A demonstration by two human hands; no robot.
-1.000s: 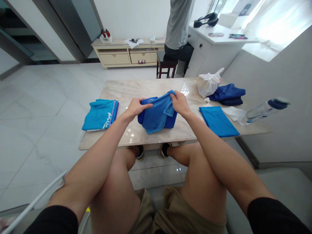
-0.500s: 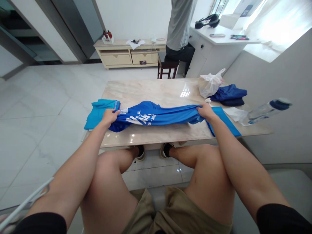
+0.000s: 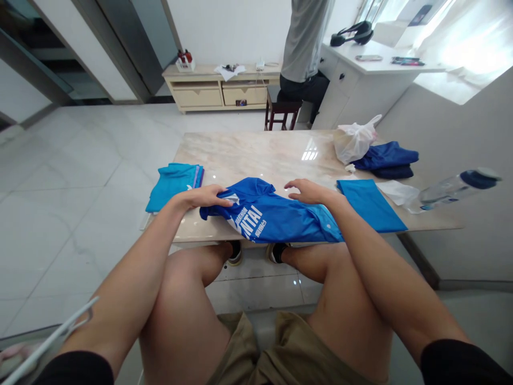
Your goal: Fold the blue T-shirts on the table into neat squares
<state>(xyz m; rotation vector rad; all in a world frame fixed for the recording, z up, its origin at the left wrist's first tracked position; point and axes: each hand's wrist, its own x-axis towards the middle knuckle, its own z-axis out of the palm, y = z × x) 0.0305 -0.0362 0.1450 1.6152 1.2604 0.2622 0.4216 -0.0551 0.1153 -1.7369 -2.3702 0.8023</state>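
A blue T-shirt (image 3: 276,216) with white printed lettering lies loosely folded along the front edge of the table, part of it hanging over. At its left end, by the collar, my left hand (image 3: 206,197) pinches the cloth between thumb and fingers. My right hand (image 3: 308,191) is just above the shirt's right half, its fingers apart and holding nothing. To the left is a folded teal garment stack (image 3: 174,184) with a purple edge showing. A flat folded teal cloth (image 3: 371,204) rests right of my right hand.
The marble-topped table (image 3: 248,152) carries a white plastic bag (image 3: 355,141), dark blue folded clothes (image 3: 387,159) and a clear bottle (image 3: 452,191) on its right side. Beyond it, a person in a grey shirt (image 3: 304,43) is at a white cabinet (image 3: 360,91), by a dark stool (image 3: 282,109).
The shirt was stretched between both hands; now it lies lower and slack, towards the table's front edge. My right hand has let go and moved left. My left hand has shifted right with the collar end.
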